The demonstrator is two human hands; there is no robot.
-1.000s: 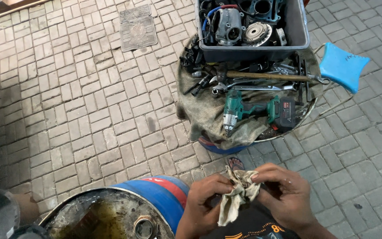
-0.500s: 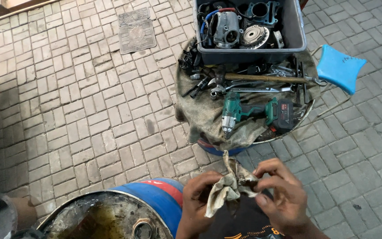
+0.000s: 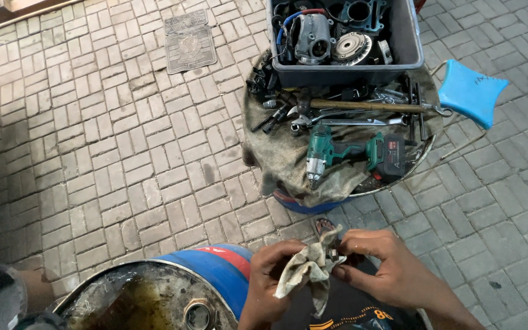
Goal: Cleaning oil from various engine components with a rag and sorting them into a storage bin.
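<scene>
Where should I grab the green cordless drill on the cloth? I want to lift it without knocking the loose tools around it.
Grip the green cordless drill by its handle, between the body and the black battery, coming from above. It lies flat on the cloth, handle pointing right, with clear cloth around it; the wrenches and hammer lie further up.

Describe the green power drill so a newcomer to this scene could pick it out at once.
Start at the round tray draped with a dirty cloth, just below the grey bin of engine parts. The green power drill lies on its side on that cloth, below the wooden-handled hammer and the wrenches. It is the only green tool there, with a black battery pack at its right end.
</scene>
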